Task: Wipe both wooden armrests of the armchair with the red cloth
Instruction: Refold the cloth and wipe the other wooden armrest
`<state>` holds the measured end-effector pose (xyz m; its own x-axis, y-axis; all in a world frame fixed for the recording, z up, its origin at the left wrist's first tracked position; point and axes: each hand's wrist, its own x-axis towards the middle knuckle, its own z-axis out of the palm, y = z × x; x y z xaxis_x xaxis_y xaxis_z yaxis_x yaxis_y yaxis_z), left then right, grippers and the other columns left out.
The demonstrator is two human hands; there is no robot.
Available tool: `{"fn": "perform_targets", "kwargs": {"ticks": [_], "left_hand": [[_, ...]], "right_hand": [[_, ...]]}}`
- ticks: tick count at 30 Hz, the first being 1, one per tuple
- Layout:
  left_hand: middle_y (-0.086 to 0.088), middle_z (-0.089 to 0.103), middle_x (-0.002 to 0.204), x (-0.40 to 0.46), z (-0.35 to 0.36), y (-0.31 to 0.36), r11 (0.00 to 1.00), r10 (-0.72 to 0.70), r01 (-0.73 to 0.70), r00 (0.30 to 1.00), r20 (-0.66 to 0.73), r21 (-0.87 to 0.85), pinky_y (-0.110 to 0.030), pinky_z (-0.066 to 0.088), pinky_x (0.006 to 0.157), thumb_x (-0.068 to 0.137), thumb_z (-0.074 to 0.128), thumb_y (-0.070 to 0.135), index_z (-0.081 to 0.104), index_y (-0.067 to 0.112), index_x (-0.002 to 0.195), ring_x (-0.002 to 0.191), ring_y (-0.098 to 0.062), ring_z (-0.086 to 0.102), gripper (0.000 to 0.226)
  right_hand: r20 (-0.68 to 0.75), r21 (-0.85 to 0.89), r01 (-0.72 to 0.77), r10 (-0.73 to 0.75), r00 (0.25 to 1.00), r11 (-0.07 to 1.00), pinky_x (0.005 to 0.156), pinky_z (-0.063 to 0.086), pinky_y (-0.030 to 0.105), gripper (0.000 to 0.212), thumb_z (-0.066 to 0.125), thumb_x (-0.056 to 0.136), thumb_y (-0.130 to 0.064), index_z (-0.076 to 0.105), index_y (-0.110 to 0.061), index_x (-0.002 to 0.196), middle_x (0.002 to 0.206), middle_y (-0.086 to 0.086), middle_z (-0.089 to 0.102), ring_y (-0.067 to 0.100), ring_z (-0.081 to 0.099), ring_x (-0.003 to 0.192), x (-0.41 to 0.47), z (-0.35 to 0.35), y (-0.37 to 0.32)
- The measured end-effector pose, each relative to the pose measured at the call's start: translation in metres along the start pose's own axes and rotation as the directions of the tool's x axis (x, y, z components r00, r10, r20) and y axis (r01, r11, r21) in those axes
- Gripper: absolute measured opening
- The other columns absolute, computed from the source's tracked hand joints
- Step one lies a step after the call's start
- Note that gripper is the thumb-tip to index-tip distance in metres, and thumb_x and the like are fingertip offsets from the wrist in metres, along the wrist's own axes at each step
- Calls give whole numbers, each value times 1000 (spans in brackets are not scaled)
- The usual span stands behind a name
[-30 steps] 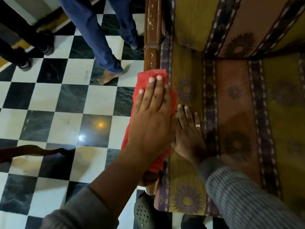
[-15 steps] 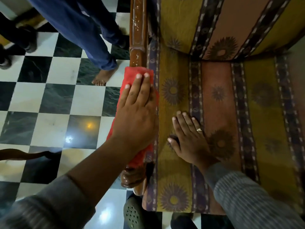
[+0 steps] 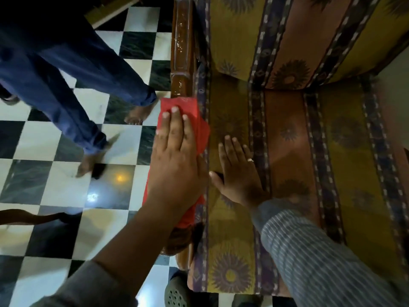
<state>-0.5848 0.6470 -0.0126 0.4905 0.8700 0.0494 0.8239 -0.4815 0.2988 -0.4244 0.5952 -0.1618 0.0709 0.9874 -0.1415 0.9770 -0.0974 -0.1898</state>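
The red cloth (image 3: pixel 190 106) lies along the left wooden armrest (image 3: pixel 182 52) of the armchair. My left hand (image 3: pixel 174 160) presses flat on the cloth, fingers pointing toward the chair back. Bare glossy brown wood shows beyond the fingertips, and the armrest's rounded front end (image 3: pixel 180 238) sticks out below the cloth. My right hand (image 3: pixel 240 173), with a ring on it, rests flat and open on the patterned seat cushion (image 3: pixel 292 147) just beside the armrest. The right armrest is out of view.
A person in blue trousers (image 3: pixel 66 69) walks barefoot on the black-and-white checkered floor (image 3: pixel 64 193) close to the left of the armrest. My grey shoe (image 3: pixel 177 293) stands at the chair's front corner. The striped back cushion (image 3: pixel 298 29) rises at the top.
My left hand stays pressed on the cloth at about the same stretch of armrest. The person in blue trousers has stepped nearer and leftward. My view has shifted slightly.
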Motion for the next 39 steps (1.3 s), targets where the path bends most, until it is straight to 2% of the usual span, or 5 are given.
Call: {"fn": "perform_targets", "kwargs": {"ticks": [3, 7, 14, 32, 39], "left_hand": [[-21, 9, 166, 8, -3, -1, 1000, 0, -1, 999, 37, 29, -47, 9, 125, 97, 30, 37, 11, 2, 157, 155, -36, 3, 72], [-24, 13, 165, 36, -8, -1, 991, 33, -42, 996, 77, 125, -48, 11, 123, 91, 20, 42, 14, 1, 157, 153, -40, 11, 78], [-21, -3, 167, 118, -8, -6, 986, 17, -37, 992, 121, 165, -42, -1, 127, 102, 35, 40, 0, 0, 157, 154, -36, -6, 76], [-15, -7, 168, 143, -13, -12, 993, 41, -53, 992, 116, 106, -47, 1, 127, 102, 35, 36, 0, 7, 158, 155, -31, -10, 72], [-14, -10, 168, 119, -12, -11, 996, 38, -47, 991, 125, 75, -46, 0, 127, 104, 36, 33, -3, 7, 158, 154, -30, -13, 72]], "right_hand": [[-73, -15, 20, -21, 997, 1000, 123, 13, 53, 84, 32, 96, -62, 22, -3, 155, 165, 20, 13, 34, 10, 153, -6, 10, 1], [-37, -28, 13, -14, 999, 1000, 124, 9, 51, 87, 28, 95, -65, 18, -4, 156, 166, 18, 9, 32, 5, 154, -4, 9, 1], [-54, -21, 8, -9, 998, 1000, 124, 13, 51, 84, 24, 96, -66, 20, -7, 156, 166, 16, 9, 30, 3, 155, -6, 8, 2], [-32, -3, 6, -6, 999, 1000, 124, 11, 51, 86, 29, 95, -65, 14, -7, 157, 167, 14, 3, 28, -2, 155, -3, 12, 3], [-73, 58, 25, -21, 997, 998, 122, 16, 53, 85, 36, 94, -62, 24, -6, 155, 166, 16, 13, 30, 6, 154, -3, 12, 4]]}}
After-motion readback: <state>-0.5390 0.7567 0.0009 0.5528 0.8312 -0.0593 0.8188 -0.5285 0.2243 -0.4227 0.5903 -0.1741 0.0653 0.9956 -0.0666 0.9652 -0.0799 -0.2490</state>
